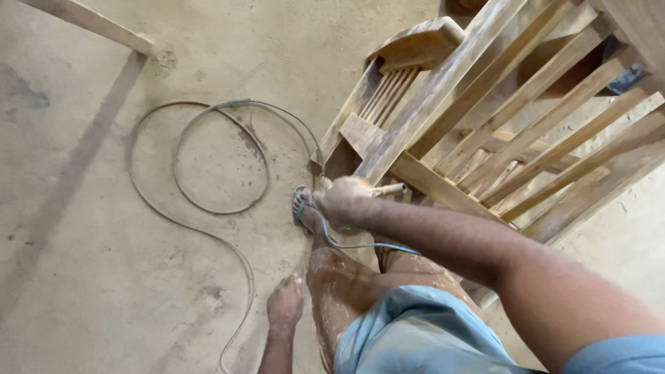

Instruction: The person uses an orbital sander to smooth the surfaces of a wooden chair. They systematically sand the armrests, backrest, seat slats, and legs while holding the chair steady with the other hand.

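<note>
My right hand [343,201] reaches down from the lower right, closed around a small hand tool. The tool's pale cylindrical tip [389,188] points right at a slat of the wooden slatted chair frame [443,83]. A thin blue line [360,245] runs from the tool back along my leg. My left hand [285,303] hangs low beside my dusty knee, its fingers curled and nothing visible in it. Just left of my right hand, my foot in a blue-strapped sandal [303,208] stands on the floor.
A long grey hose [208,208] lies in loops on the dusty concrete floor to the left and trails toward the bottom edge. A wooden plank [90,24] crosses the top left corner. The chair frame fills the upper right.
</note>
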